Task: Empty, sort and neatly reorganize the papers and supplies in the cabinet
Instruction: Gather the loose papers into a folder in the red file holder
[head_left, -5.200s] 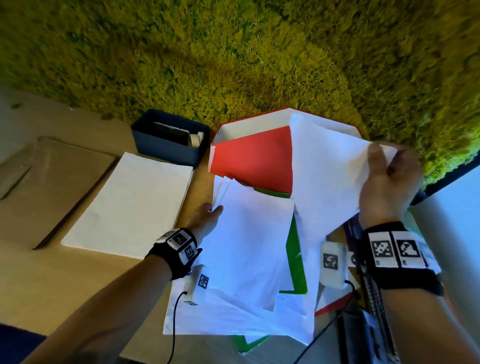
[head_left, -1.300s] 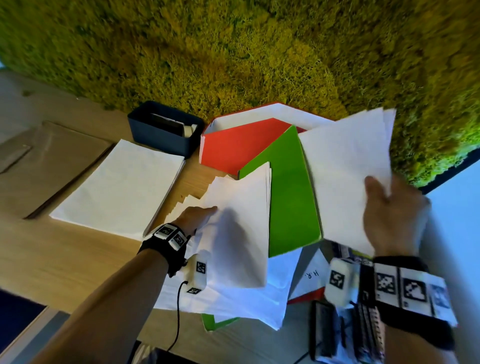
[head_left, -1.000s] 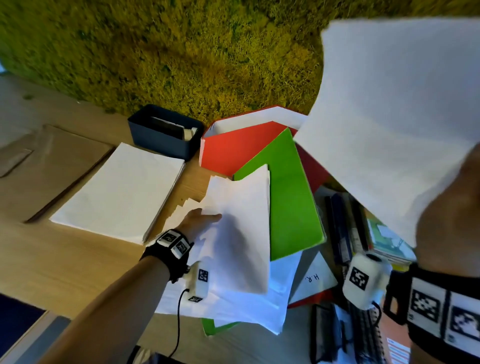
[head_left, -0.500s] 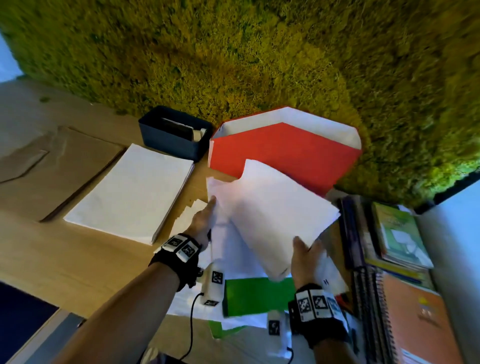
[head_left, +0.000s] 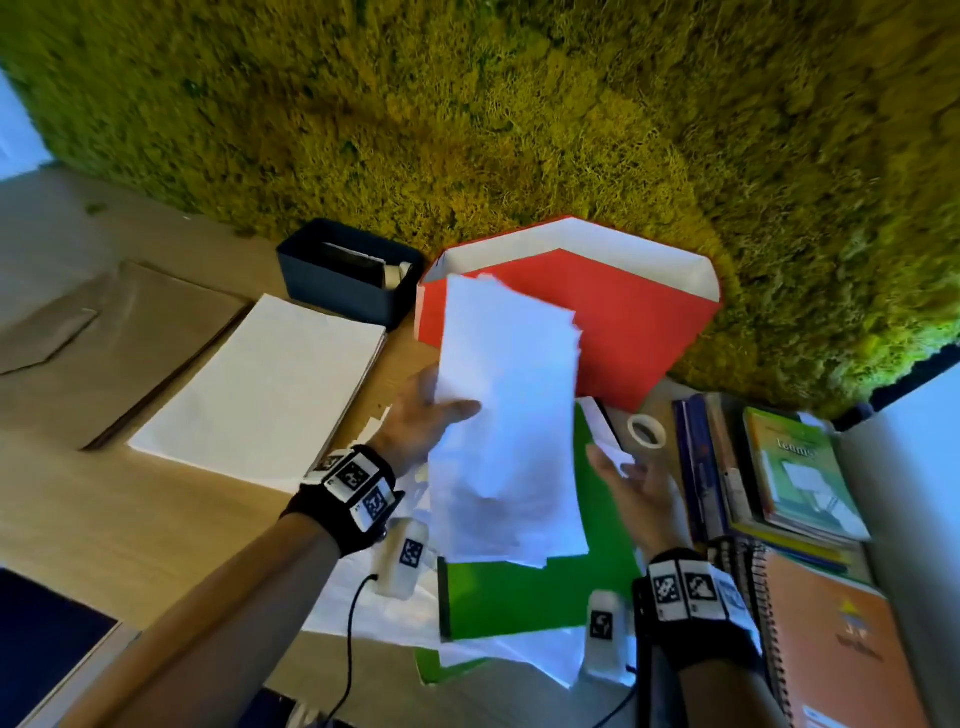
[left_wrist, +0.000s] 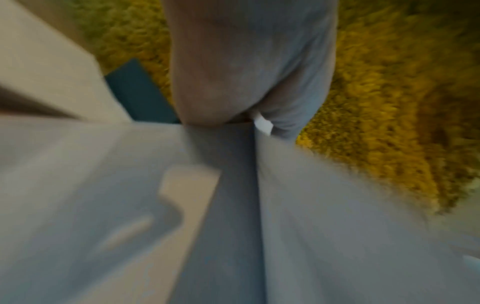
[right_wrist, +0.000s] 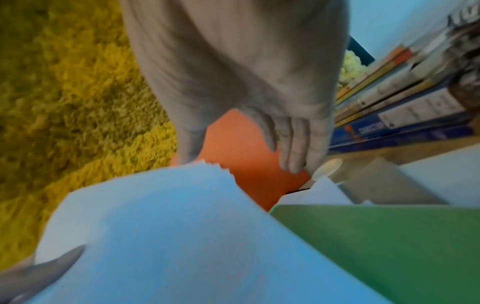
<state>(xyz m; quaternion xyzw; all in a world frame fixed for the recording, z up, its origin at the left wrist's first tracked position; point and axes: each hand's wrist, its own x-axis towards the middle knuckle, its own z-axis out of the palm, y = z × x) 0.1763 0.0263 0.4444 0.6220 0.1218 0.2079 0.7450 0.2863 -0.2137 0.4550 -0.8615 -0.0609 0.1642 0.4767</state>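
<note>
Left hand (head_left: 423, 415) lifts white sheets (head_left: 506, 421).
Its grip pinches their edge, fingers apparently hidden behind; right hand (head_left: 636, 486) slack, empty, over the green folder (head_left: 524, 592).

We see a moss wall (head_left: 519, 114) filling the upper frame, above the wooden tabletop (head_left: 78, 519) at lower left.

White sheets (head_left: 506, 415) are showing above a green folder (head_left: 540, 592) and a red folder (head_left: 634, 332). A navy box (head_left: 343, 283) is sitting by a yellow-green moss wall (head_left: 519, 114). Black-and-white checker tags (head_left: 358, 483) are banding the wrists; an orange notebook (head_left: 841, 639) is lying at the table's (head_left: 104, 514) right edge.
</note>
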